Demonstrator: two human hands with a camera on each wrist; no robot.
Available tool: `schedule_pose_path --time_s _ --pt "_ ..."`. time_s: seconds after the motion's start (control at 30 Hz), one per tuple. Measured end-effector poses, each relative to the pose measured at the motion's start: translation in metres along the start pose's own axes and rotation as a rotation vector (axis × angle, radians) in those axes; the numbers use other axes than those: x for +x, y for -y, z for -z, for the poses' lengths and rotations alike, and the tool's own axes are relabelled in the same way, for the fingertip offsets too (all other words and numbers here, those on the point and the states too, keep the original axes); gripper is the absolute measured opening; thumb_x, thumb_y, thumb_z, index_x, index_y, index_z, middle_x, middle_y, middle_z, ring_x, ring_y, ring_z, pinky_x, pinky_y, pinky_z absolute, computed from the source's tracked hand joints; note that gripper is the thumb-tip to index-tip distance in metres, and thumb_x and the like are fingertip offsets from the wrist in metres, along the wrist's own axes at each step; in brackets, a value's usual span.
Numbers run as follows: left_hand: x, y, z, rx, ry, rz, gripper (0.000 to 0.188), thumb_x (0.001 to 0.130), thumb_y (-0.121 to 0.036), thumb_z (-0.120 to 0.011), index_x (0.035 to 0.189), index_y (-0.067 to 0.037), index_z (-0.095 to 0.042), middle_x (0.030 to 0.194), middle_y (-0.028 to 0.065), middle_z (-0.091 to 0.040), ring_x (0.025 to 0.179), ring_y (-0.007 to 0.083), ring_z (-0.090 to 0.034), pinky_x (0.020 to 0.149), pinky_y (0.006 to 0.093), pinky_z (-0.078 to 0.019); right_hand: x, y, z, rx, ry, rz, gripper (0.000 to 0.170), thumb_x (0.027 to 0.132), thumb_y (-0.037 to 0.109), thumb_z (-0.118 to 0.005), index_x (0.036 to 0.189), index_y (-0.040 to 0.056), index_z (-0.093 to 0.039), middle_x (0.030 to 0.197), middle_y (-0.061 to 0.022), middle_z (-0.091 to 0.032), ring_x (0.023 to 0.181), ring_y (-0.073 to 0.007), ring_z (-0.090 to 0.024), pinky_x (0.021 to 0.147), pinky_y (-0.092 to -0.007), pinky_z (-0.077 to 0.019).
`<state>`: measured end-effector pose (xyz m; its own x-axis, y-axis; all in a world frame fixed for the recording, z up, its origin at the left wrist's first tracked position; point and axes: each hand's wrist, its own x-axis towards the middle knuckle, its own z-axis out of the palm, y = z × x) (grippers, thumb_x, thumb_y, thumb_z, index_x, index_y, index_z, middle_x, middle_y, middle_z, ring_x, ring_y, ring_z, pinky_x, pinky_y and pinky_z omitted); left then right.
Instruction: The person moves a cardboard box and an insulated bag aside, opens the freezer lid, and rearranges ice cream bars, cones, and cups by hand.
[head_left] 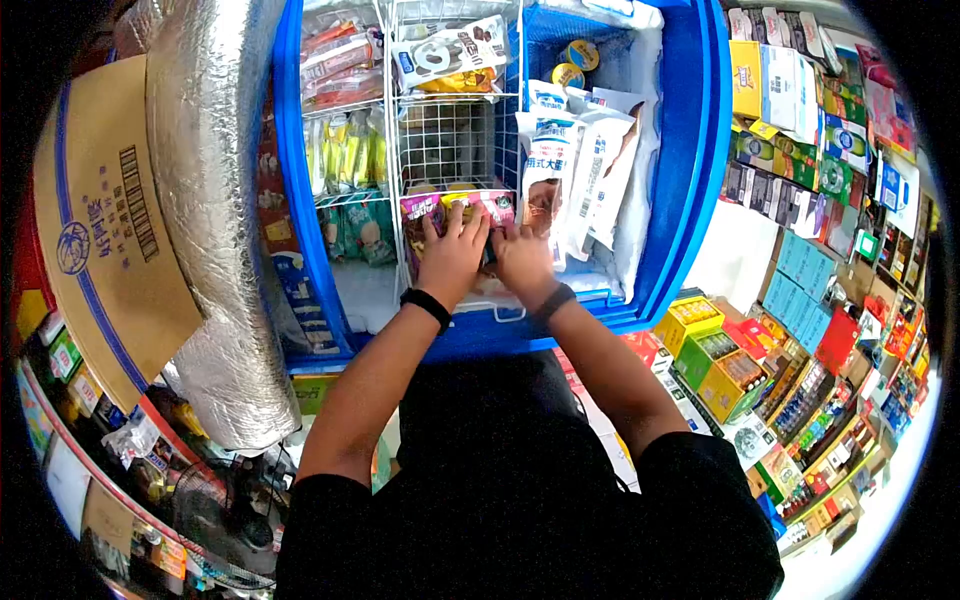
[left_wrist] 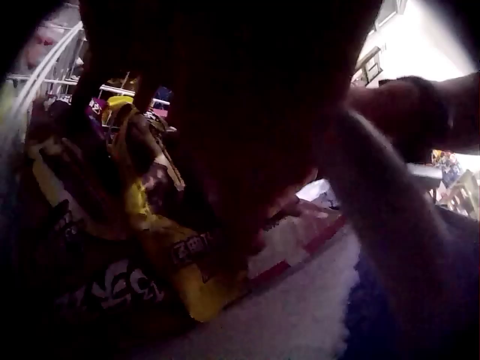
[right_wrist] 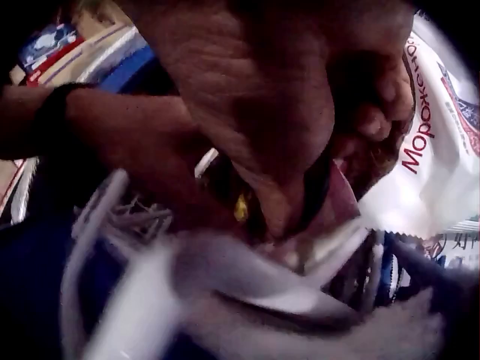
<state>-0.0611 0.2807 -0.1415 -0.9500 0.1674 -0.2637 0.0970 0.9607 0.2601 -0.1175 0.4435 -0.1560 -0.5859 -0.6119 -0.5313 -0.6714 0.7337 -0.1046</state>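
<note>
In the head view both hands reach into the front middle section of a blue chest freezer [head_left: 690, 180]. My left hand [head_left: 450, 258] lies over purple-and-yellow ice cream packs [head_left: 419, 207], its fingers spread and pointing away from me. Close beside it, my right hand [head_left: 525, 265] is at the right end of these packs, with bent fingers. Brown-and-yellow wrappers [left_wrist: 142, 199] show beneath the dark left hand in the left wrist view. A white printed bag [right_wrist: 420, 165] lies against the right hand's fingers; whether those fingers grip anything I cannot tell.
White wire dividers [head_left: 460, 150] split the freezer. Large white ice cream bags [head_left: 590, 180] stand at right, yellow-lidded cups [head_left: 581, 55] behind them. Left sections hold yellow-green sticks [head_left: 345, 155] and green packs [head_left: 362, 232]. A silver foil cover [head_left: 215, 200] and cardboard box [head_left: 110, 220] flank the freezer.
</note>
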Motion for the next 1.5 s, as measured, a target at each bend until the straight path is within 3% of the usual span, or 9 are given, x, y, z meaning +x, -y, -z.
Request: schedule_pose_path --time_s 0.1,0.13,0.23,0.33,0.57,0.67,0.97,1.27,1.5 --pt "0.002 -0.014 0.009 0.123 -0.004 0.054 0.05 0.1 -0.02 -0.051 0.149 -0.01 -0.051 0.156 0.0097 -0.048 0.145 0.0308 -0.044 0.113 0.0667 -0.0353 -0.017 -0.006 0.049 0.184 0.217 0.057 0.02 0.09 0.024 -0.064 0.102 0.0117 -0.073 0.102 -0.0163 -0.073 0.09 -0.0339 -0.073 0.067 -0.0467 -0.0587" --pt "0.001 -0.015 0.007 0.085 -0.053 -0.028 0.05 0.099 -0.021 -0.052 0.148 -0.01 -0.051 0.156 0.01 -0.048 0.144 0.0312 -0.044 0.114 0.0674 -0.0338 -0.029 -0.013 0.031 0.265 -0.012 0.159 0.017 0.09 0.023 -0.063 0.094 0.0103 -0.073 0.096 -0.0158 -0.073 0.088 -0.0358 -0.073 0.069 -0.0481 -0.0586" --pt "0.004 -0.018 0.002 0.048 -0.064 -0.149 0.053 0.098 -0.023 -0.054 0.149 -0.01 -0.05 0.157 0.0114 -0.046 0.145 0.0315 -0.042 0.116 0.0712 -0.0284 -0.041 -0.024 0.026 0.288 0.308 0.085 0.036 0.084 0.03 -0.075 0.112 0.0088 -0.07 0.103 -0.0178 -0.068 0.093 -0.037 -0.071 0.078 -0.0493 -0.0571" --pt "0.013 -0.014 -0.007 0.095 -0.008 -0.133 0.055 0.097 -0.027 -0.056 0.149 -0.011 -0.049 0.157 0.0117 -0.044 0.147 0.0317 -0.038 0.115 0.0752 -0.0256 -0.046 -0.029 0.041 0.308 0.187 0.158 0.035 0.086 0.029 -0.074 0.115 0.0105 -0.071 0.107 -0.0182 -0.069 0.096 -0.0371 -0.07 0.08 -0.0487 -0.0566" --pt "0.021 -0.025 -0.014 0.241 0.074 -0.089 0.054 0.098 -0.033 -0.056 0.146 -0.011 -0.052 0.159 0.0138 -0.041 0.149 0.0422 -0.033 0.113 0.0764 -0.0263 -0.027 -0.156 0.178 0.113 -0.855 -0.107 0.049 0.081 0.016 -0.082 0.124 0.0028 -0.064 0.123 -0.0194 -0.066 0.109 -0.0395 -0.061 0.093 -0.0475 -0.0483" --pt "0.017 -0.017 0.008 0.016 0.106 -0.106 0.098 0.082 -0.069 -0.068 0.153 -0.008 -0.044 0.164 0.0159 -0.034 0.155 0.0418 -0.022 0.115 0.0781 -0.0186 -0.005 -0.234 0.2 0.022 -1.022 -0.366 0.073 0.091 0.048 -0.077 0.138 -0.0043 -0.056 0.129 -0.0306 -0.061 0.124 -0.0436 -0.056 0.109 -0.0495 -0.0438" --pt "0.013 0.011 0.07 -0.499 0.181 0.144 0.087 0.088 -0.047 -0.077 0.152 -0.002 -0.042 0.161 0.0262 -0.033 0.15 0.0463 -0.03 0.122 0.0586 -0.0265 0.033 -0.269 0.228 0.223 -0.464 -0.843 0.102 0.083 0.077 -0.067 0.136 -0.0066 -0.047 0.108 -0.0282 -0.073 0.099 -0.0428 -0.073 0.086 -0.0481 -0.0579" --pt "0.116 -0.007 0.108 -0.778 0.342 0.249 0.097 0.092 -0.056 -0.071 0.157 0.006 -0.034 0.158 0.03 -0.042 0.146 0.0413 -0.043 0.12 0.0441 -0.0359 0.036 -0.275 0.219 0.3 -0.532 -0.871 0.092 0.083 0.073 -0.069 0.137 0.0003 -0.049 0.119 -0.0251 -0.071 0.107 -0.0399 -0.072 0.091 -0.0474 -0.057" --pt "0.172 0.012 0.094 -0.584 -0.231 0.297 0.059 0.094 -0.032 -0.073 0.137 0.003 -0.054 0.134 0.0281 -0.057 0.122 0.0458 -0.056 0.108 0.0512 -0.0436 0.037 -0.274 0.221 0.343 -0.586 -0.867 0.091 0.083 0.07 -0.072 0.141 0.0028 -0.048 0.12 -0.0236 -0.071 0.106 -0.0393 -0.072 0.089 -0.0472 -0.0578"
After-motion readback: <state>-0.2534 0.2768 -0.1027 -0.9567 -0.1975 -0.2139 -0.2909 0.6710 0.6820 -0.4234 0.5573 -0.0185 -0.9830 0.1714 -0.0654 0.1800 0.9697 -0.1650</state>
